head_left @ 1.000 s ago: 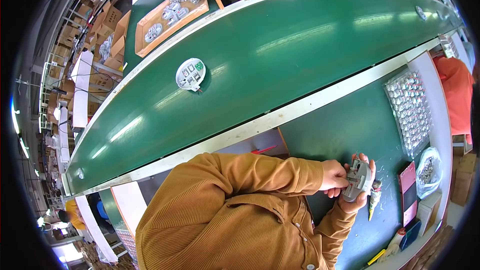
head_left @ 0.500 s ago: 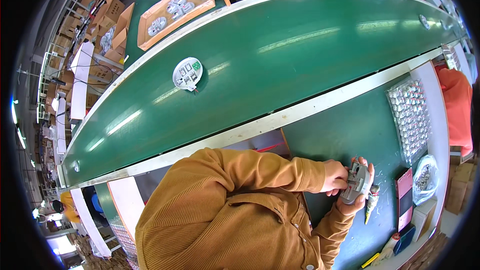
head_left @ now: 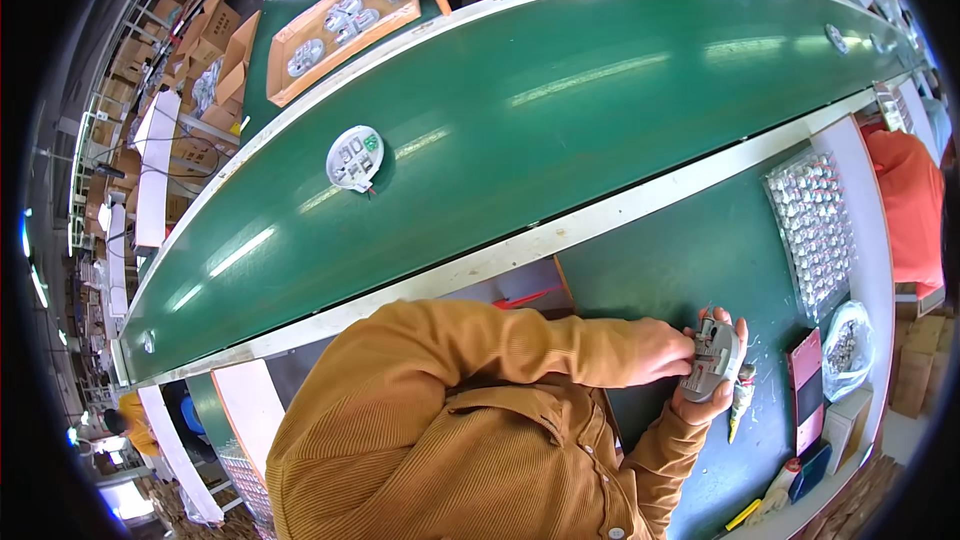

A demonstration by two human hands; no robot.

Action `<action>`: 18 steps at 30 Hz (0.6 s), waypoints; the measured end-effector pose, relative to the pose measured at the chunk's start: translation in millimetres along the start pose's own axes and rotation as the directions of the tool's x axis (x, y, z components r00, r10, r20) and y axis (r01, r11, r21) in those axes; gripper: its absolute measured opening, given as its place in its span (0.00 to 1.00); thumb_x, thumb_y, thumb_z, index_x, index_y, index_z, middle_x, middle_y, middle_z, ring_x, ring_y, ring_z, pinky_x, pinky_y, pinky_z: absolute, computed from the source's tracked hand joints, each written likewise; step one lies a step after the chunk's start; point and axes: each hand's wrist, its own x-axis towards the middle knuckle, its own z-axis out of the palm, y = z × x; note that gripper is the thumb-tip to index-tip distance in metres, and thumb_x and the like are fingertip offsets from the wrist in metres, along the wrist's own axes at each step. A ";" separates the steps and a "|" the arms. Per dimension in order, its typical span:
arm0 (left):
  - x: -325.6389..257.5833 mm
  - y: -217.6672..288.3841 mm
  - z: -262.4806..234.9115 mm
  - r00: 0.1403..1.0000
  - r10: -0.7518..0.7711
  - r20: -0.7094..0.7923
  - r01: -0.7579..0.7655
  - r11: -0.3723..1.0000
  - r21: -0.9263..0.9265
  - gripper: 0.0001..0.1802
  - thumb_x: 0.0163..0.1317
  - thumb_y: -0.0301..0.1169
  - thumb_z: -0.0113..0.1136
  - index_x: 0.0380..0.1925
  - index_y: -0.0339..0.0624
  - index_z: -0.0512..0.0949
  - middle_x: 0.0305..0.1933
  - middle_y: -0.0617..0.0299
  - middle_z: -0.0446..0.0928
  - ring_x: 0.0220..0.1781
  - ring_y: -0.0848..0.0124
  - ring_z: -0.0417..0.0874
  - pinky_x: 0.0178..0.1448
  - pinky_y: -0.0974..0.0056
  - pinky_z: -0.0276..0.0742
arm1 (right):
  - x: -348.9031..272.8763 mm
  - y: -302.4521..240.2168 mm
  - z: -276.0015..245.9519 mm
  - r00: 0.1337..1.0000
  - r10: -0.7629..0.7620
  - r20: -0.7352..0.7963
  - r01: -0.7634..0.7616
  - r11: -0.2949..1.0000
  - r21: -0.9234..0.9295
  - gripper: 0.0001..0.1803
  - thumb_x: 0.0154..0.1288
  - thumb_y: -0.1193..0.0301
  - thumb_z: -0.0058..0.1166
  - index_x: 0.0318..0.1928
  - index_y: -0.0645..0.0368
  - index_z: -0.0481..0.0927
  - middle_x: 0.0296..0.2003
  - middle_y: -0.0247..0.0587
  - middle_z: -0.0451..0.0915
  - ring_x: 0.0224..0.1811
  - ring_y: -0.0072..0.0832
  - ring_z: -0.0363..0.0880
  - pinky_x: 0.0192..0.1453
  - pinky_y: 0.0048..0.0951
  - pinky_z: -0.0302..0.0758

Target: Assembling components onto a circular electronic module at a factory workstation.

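My right hand (head_left: 700, 405) is wrapped round a light grey, rounded plastic housing (head_left: 714, 365), with fingers along its far edge and the thumb at its near end. From the left, my left hand (head_left: 660, 352) reaches in with bent, closed fingers at the housing's open side. Its fingertips are partly hidden, and anything small between them cannot be made out. Just right of the housing lies a tapered, wrapped tool (head_left: 741, 402) with a yellowish tip on the green bench top (head_left: 650, 270).
Beyond the bench runs a green conveyor belt (head_left: 560, 150) carrying a white round housing (head_left: 355, 158). At the right are a tray of small parts (head_left: 812, 230), a clear bag (head_left: 848, 350), a dark red case (head_left: 806, 390) and a glue bottle (head_left: 778, 490). A wooden tray (head_left: 345, 40) stands across the belt.
The white round housing on the belt has moved left. My left hand has shifted slightly against the grey housing, which stays in my right hand. The whole view has shifted a little.
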 end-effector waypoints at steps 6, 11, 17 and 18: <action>-105.2 -23.6 -198.5 0.574 0.126 -0.809 0.588 0.624 0.515 0.27 0.58 0.24 0.64 0.60 0.38 0.75 0.60 0.48 0.76 0.60 0.50 0.77 0.66 0.51 0.73 | 3.5 -13.0 -10.8 0.999 -0.016 -0.027 0.020 0.989 0.144 0.52 0.62 0.43 0.53 0.80 0.58 0.55 0.71 0.61 0.66 0.71 0.56 0.69 0.63 0.48 0.78; -319.1 -88.4 -351.5 0.305 -0.592 -0.746 0.747 0.635 -0.198 0.31 0.63 0.22 0.55 0.70 0.43 0.75 0.57 0.54 0.84 0.49 0.65 0.84 0.56 0.65 0.80 | 11.0 -19.6 -2.9 0.991 0.088 -0.098 -0.055 0.952 0.300 0.51 0.60 0.46 0.58 0.78 0.59 0.59 0.70 0.64 0.67 0.70 0.62 0.69 0.62 0.56 0.80; -457.1 -110.9 -466.7 0.528 -0.637 -0.561 0.817 0.562 0.130 0.15 0.67 0.28 0.61 0.52 0.36 0.84 0.37 0.62 0.86 0.34 0.74 0.80 0.38 0.70 0.77 | 22.7 -12.3 -16.1 0.994 0.078 -0.073 -0.040 0.906 0.421 0.51 0.60 0.47 0.60 0.78 0.58 0.59 0.70 0.63 0.67 0.69 0.61 0.70 0.61 0.56 0.81; -446.0 -118.2 -463.3 0.433 -0.660 -0.613 0.867 0.492 0.083 0.12 0.68 0.29 0.61 0.48 0.38 0.84 0.34 0.63 0.83 0.30 0.75 0.78 0.32 0.70 0.74 | 20.9 -13.8 -15.4 0.994 0.076 -0.079 -0.034 0.899 0.436 0.51 0.59 0.48 0.60 0.78 0.59 0.59 0.70 0.63 0.67 0.70 0.60 0.70 0.63 0.54 0.80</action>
